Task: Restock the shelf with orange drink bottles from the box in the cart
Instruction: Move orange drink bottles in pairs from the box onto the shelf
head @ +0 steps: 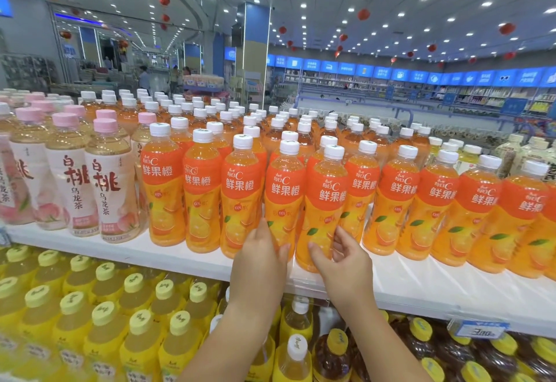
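Orange bottle (pixel 284 192) clasped by the left hand (pixel 260 258), neighbouring bottle (pixel 328 198) by the right hand (pixel 346 264).

A large supermarket. In the foreground, a white shelf (pixel 421 285) carries dense rows of orange drink bottles (pixel 201 189), with peach tea bottles (pixel 109 189) at left and yellow-capped bottles (pixel 102 321) on the tier below. A price tag (pixel 478 330) sits at lower right. Lit blue department signs (pixel 400 75) line the far wall at upper right, and red lanterns (pixel 363 14) hang from the spotlit ceiling.
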Action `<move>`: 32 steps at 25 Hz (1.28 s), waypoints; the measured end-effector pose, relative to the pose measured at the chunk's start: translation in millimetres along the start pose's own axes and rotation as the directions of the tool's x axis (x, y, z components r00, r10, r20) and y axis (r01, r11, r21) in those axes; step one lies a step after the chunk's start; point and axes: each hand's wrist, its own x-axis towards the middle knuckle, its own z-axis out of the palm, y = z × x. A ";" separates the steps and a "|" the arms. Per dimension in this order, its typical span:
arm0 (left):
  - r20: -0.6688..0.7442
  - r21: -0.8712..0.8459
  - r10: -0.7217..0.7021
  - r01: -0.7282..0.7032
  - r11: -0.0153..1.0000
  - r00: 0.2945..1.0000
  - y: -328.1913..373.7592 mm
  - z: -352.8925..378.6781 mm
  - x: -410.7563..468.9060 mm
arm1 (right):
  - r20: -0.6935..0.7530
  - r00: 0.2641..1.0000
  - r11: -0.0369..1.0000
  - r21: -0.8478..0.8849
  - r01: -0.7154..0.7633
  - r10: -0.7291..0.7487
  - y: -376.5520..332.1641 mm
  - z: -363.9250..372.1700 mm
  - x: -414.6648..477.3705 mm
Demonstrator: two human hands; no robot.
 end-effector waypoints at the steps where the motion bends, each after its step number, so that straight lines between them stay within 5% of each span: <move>1: -0.008 -0.007 0.007 -0.007 1.000 1.000 -1.1 0.2 -0.6 | -0.001 1.000 1.000 0.000 0.000 0.000 0.6 -0.1 0.3; 19: -0.013 -0.026 0.060 -0.060 0.998 0.998 -19.2 5.2 0.7 | -0.007 0.999 0.998 -0.039 -0.054 0.053 -7.4 -2.8 -6.7; 28: 0.138 -0.421 -0.019 0.076 0.904 0.990 -30.0 -8.6 -15.4 | 0.105 0.986 0.980 -0.166 -0.112 0.130 -16.8 -6.4 -7.2; 32: 0.291 -0.463 0.003 0.139 0.875 0.957 -35.2 -25.6 -18.9 | 0.128 0.977 0.969 -0.201 -0.145 0.173 -30.5 -4.2 -22.2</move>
